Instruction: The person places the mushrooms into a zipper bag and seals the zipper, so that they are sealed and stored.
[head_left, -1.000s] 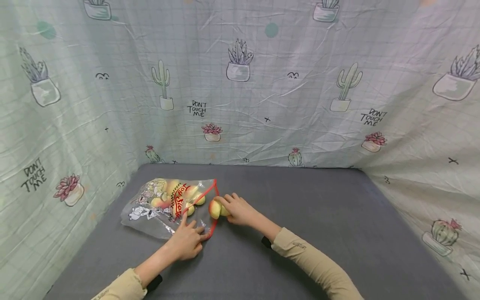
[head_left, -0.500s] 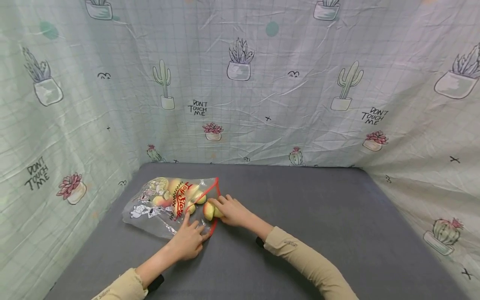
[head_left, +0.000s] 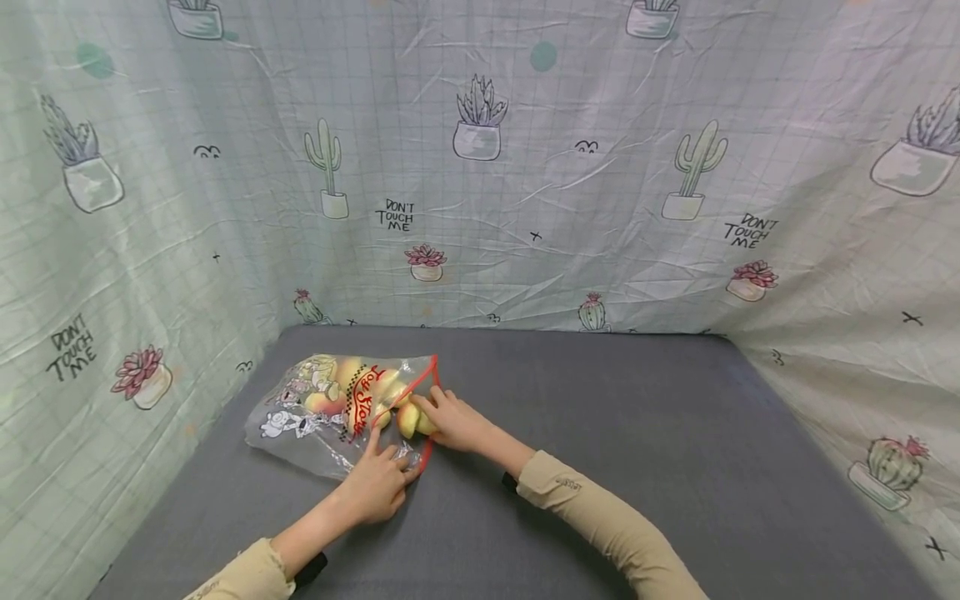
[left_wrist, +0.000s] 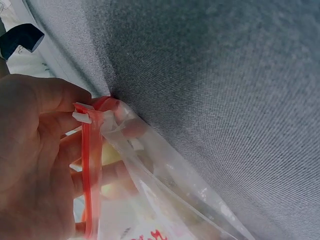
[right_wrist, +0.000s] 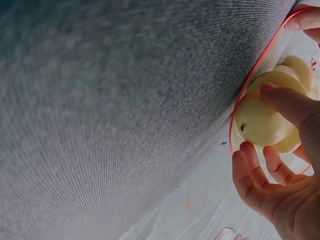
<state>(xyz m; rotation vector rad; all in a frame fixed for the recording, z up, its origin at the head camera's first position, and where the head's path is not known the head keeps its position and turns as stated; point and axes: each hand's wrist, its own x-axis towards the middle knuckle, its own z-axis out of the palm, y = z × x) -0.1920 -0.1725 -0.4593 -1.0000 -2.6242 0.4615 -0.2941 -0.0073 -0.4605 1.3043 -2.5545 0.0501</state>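
A clear plastic bag with a red-edged mouth and cartoon prints lies at the table's left, several yellow-and-red mangoes inside it. My left hand grips the mouth's near edge; in the left wrist view, the fingers show through the clear film behind the red rim. Just within the mouth, my right hand holds a mango, with another yellow rounded shape right beside it. Its thumb lies across the held mango in the right wrist view, and the other fingers curl below.
Grey cloth covers the table. A pale curtain with cactus prints encloses the back and both sides. Beige sleeves and dark wrist bands cover the forearms.
My right hand has moved left with the mango, from the bag's red rim to inside its mouth. The left hand keeps its place on the rim.
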